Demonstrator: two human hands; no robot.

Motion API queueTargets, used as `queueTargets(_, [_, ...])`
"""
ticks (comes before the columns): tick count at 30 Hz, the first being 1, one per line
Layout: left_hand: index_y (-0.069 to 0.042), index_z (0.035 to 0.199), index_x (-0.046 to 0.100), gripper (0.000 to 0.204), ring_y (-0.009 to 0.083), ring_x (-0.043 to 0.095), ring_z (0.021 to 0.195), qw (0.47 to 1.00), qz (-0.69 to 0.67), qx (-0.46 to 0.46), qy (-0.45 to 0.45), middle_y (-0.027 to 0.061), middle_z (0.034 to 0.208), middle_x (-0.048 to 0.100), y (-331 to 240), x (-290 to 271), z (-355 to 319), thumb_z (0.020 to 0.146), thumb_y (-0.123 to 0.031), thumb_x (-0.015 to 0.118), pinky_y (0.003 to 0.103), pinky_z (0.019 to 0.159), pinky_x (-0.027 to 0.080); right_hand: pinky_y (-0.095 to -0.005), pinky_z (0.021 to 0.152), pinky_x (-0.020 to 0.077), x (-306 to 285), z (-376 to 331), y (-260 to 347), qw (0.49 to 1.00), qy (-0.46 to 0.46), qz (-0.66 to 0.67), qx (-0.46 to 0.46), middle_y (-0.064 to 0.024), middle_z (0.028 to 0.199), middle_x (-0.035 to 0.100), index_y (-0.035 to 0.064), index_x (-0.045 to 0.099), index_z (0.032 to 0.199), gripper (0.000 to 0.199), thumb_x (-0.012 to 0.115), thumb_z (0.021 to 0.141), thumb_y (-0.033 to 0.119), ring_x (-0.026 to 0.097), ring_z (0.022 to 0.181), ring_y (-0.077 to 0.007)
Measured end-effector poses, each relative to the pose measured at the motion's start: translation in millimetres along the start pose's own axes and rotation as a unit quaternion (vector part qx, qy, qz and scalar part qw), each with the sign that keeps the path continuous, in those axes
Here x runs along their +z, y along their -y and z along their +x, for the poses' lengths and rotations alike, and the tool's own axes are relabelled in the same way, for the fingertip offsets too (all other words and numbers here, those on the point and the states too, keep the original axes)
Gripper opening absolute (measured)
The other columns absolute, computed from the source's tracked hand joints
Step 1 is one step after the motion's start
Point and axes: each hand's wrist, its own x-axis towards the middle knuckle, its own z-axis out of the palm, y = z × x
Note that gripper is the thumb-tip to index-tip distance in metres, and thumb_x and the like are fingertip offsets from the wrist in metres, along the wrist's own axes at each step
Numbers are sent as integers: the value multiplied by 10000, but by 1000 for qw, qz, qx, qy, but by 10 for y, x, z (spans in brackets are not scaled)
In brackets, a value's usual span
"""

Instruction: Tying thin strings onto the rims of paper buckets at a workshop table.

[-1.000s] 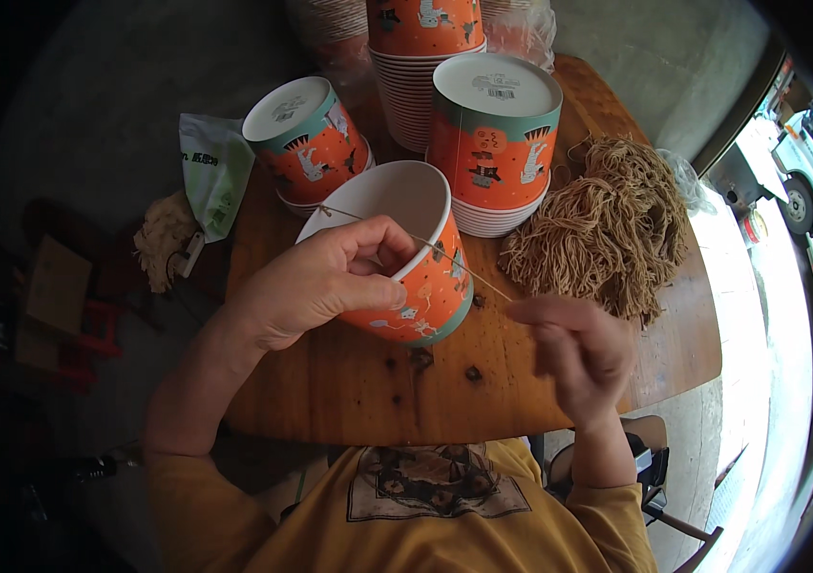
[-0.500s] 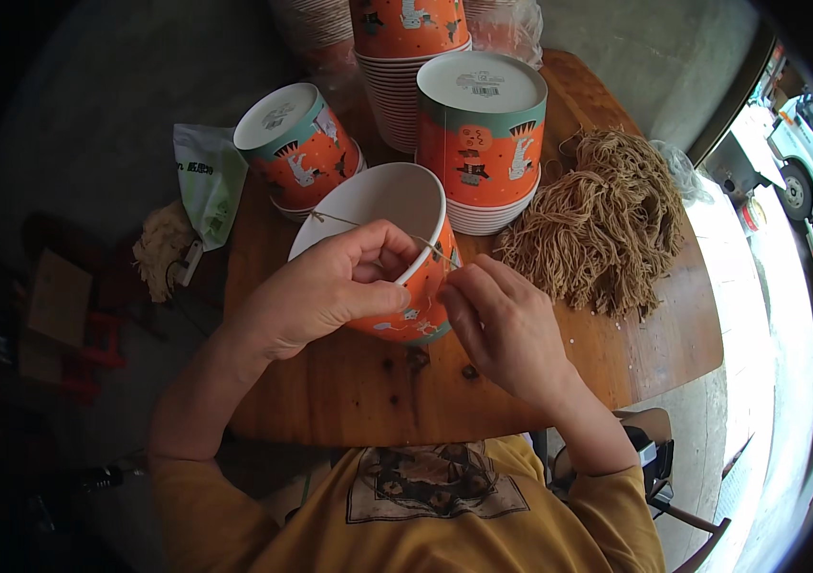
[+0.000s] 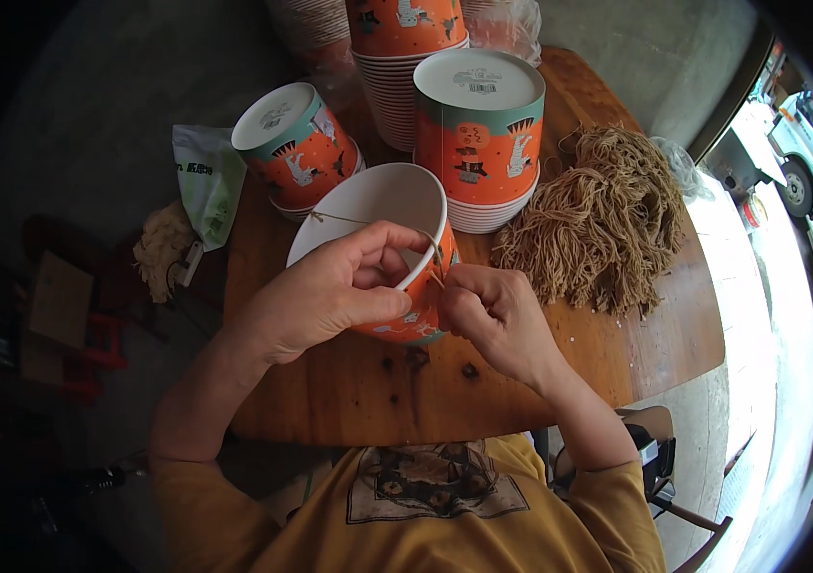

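Orange round paper bucket (image 3: 387, 202) sits at 12 o'clock; left hand (image 3: 325, 294) grips its rim, right hand (image 3: 502, 315) pinches thin tan twine (image 3: 317, 216) at rim's 4 o'clock. Overpulling could tear the paper.

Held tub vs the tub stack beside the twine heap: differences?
Pose: held tub tilts, mouth up; stack sits upside down.
Rims: held tub shows one; stack several.
Contact: left hand grips held tub; no hand touches stack.
Shared: orange, green band, white rims.
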Motion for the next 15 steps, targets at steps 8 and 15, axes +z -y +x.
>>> queueTargets(8, [-8, 1330, 398, 533, 103, 544, 1025, 1000, 1, -8, 14, 45, 1106, 541, 43, 12, -1, 836, -24, 597, 257, 911, 453, -351, 502, 423, -4, 15, -58, 999, 16, -7, 48, -154, 533, 483, -22, 548, 696, 217, 506, 805, 161, 479, 453, -221])
queueTargets(15, [-10, 1299, 434, 420, 92, 541, 1019, 999, -7, -10, 36, 42, 1074, 558, 111, 65, 34, 906, -74, 569, 251, 884, 458, -347, 508, 430, -40, -43, -62, 998, 18, -1, 67, -145, 535, 514, -19, 573, 707, 229, 505, 807, 175, 515, 459, -216])
